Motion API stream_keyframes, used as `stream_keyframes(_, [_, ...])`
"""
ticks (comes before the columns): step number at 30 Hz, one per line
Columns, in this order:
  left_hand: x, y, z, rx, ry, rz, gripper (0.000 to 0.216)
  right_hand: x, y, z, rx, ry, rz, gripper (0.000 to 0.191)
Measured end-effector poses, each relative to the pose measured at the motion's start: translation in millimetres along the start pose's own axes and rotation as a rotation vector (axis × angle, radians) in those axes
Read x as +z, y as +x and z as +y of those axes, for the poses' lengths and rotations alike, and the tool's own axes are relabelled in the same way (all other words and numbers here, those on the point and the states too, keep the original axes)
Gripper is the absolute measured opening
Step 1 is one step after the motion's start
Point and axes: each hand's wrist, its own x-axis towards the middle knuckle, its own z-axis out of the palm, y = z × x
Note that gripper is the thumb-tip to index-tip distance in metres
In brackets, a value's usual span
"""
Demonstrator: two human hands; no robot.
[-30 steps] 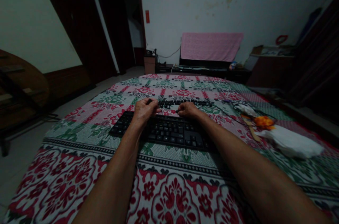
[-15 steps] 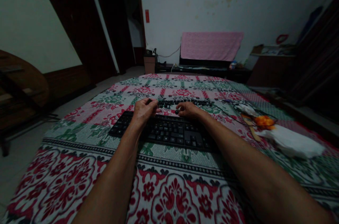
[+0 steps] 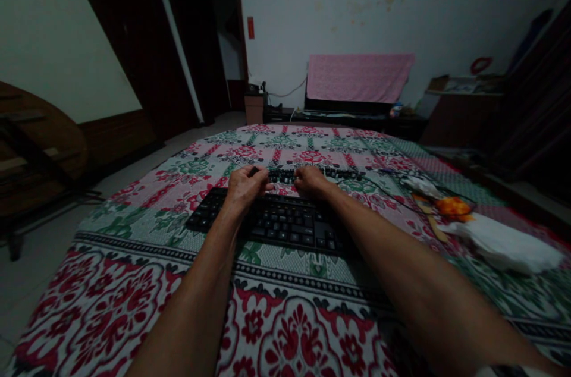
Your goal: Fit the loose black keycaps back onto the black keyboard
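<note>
A black keyboard (image 3: pixel 285 222) lies flat on a red, green and white floral bedspread (image 3: pixel 134 282). Just beyond its far edge runs a dark strip of small key-like pieces (image 3: pixel 343 174). My left hand (image 3: pixel 243 185) rests over the keyboard's far left part, fingers curled, with a small dark piece at its fingertips. My right hand (image 3: pixel 310 181) sits close beside it at the strip, its fingers bent down and pressed together. What they grip is hidden. Both forearms reach in from the bottom of the view.
On the right of the bedspread lie a white cloth (image 3: pixel 504 243), an orange object (image 3: pixel 452 207), a thin wooden stick (image 3: pixel 430 219) and a dark cable (image 3: pixel 392 195). A pink cloth (image 3: pixel 359 77) hangs over a low unit at the far wall. Dark wooden furniture (image 3: pixel 40 151) stands left.
My right hand has slid left along the dark strip, closer to my left hand. The left hand has hardly moved. The view has shifted slightly.
</note>
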Motion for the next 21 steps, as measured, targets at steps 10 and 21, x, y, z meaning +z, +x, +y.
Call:
stream_keyframes(10, [0.1,1.7,-0.3,0.005,0.01,0.009,0.019,6.1,8.0,1.7,0.051,0.023,-0.026,0.032])
stream_keyframes(21, [-0.5,2.4,-1.1,0.011,0.008,-0.002,0.018,9.6,11.6,4.0,0.048,0.003,-0.013,0.032])
